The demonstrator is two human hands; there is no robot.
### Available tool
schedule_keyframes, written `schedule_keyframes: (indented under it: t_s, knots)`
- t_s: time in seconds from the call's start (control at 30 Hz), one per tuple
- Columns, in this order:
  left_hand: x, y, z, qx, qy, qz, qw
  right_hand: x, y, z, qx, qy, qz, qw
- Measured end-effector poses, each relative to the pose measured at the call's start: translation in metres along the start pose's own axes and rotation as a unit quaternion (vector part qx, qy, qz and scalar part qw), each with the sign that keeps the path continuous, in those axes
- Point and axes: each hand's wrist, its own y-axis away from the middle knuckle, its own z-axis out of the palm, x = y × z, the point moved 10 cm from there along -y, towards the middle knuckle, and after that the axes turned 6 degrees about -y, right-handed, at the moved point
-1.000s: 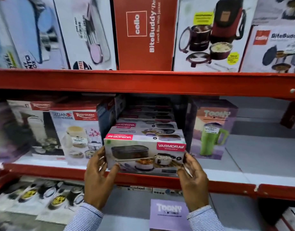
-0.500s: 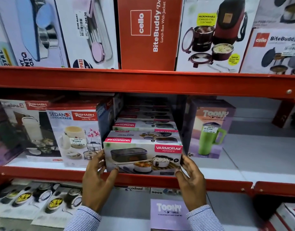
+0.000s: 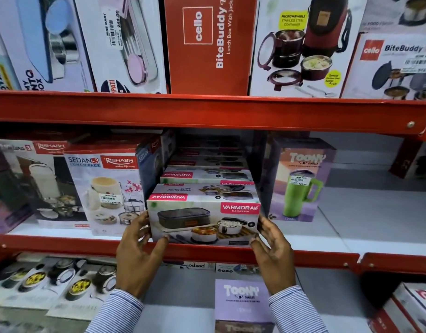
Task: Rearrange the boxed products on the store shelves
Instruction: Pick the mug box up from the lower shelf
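A Varmora lunch-box carton [image 3: 203, 221] sits at the front edge of the middle red shelf [image 3: 315, 258], heading a row of like cartons [image 3: 207, 175] that runs back into the shelf. My left hand [image 3: 137, 255] grips its left end, thumb under the lower front corner. My right hand [image 3: 273, 251] grips its right end the same way. The carton's front face is upright and level with the shelf lip.
Left of the carton stand Rishabh Sedan lunch-pack boxes [image 3: 106, 191]; right of it a purple Toony tumbler box [image 3: 300, 181], then bare white shelf. Cello BiteBuddy boxes [image 3: 209, 44] fill the upper shelf. Another Toony box [image 3: 243, 301] stands on the lower shelf between my wrists.
The Varmora carton and both hands have lowered slightly and settled onto the shelf's front edge. My grip on it has stayed the same.
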Motion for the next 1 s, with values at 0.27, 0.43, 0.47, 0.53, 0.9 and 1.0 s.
schedule_keyframes:
  t_s: [0.27, 0.43, 0.47, 0.53, 0.9, 1.0]
  knots:
    - [-0.011, 0.031, -0.015, 0.064, 0.021, 0.009, 0.998, -0.002, 0.015, -0.048, 0.039, 0.012, -0.053, 0.998]
    - [-0.078, 0.090, 0.039, -0.056, -0.036, -0.069, 0.995, 0.056, 0.049, -0.124, 0.135, 0.058, -0.025, 0.989]
    - [-0.093, 0.102, 0.056, -0.097, -0.049, -0.097, 0.989, 0.073, 0.056, -0.133, 0.137, 0.094, -0.008, 0.986]
    - [-0.119, 0.126, 0.091, -0.185, -0.056, -0.162, 0.968, 0.114, 0.065, -0.138, 0.088, 0.155, 0.054, 0.983]
    - [-0.116, 0.168, 0.166, -0.285, -0.096, -0.153, 0.941, 0.203, 0.109, -0.081, -0.185, 0.162, 0.251, 0.936]
    - [-0.086, 0.174, 0.143, -0.251, -0.071, -0.116, 0.958, 0.164, 0.114, -0.092, -0.175, 0.138, 0.214, 0.951]
